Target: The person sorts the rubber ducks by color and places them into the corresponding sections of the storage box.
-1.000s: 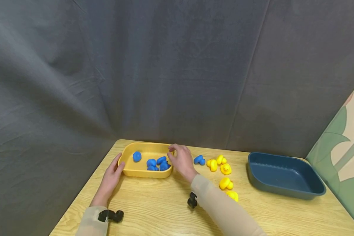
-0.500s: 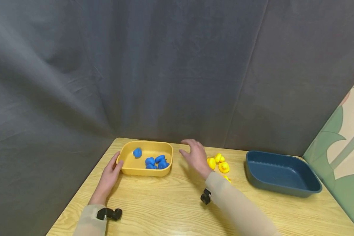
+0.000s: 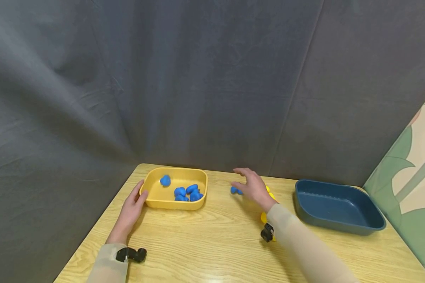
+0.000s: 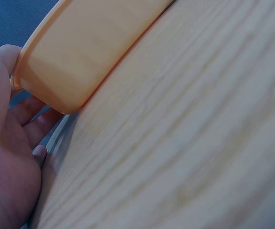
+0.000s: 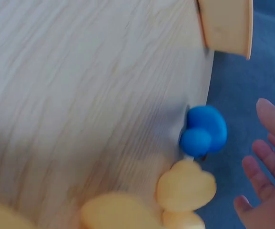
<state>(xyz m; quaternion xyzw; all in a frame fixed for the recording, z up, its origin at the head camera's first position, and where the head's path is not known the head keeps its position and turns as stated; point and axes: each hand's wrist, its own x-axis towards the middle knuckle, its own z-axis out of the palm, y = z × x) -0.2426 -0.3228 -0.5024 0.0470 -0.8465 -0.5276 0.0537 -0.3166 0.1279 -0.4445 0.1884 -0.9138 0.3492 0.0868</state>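
Observation:
My left hand point(image 3: 130, 209) holds the left end of a yellow plastic tray point(image 3: 173, 204). In the left wrist view its thumb lies over the rim and its fingers sit against the outer wall of the tray point(image 4: 85, 47). Several blue rubber ducks point(image 3: 180, 192) lie inside. My right hand point(image 3: 254, 189), fingers spread and holding nothing, hovers over a blue rubber duck point(image 3: 234, 190) on the table. The right wrist view has this blue duck point(image 5: 208, 129) apart from the fingertips, beside yellow rubber ducks point(image 5: 185, 186).
A dark blue tray point(image 3: 340, 228) stands on the right of the wooden table point(image 3: 198, 243). The right hand and forearm partly hide yellow ducks point(image 3: 264, 217). A grey curtain point(image 3: 212, 86) hangs behind the table, and a painted wall point(image 3: 421, 188) is at the right.
My right hand has moved right, from the yellow tray's right end to over the loose blue duck. My left hand stays on the tray; the head view has shifted slightly.

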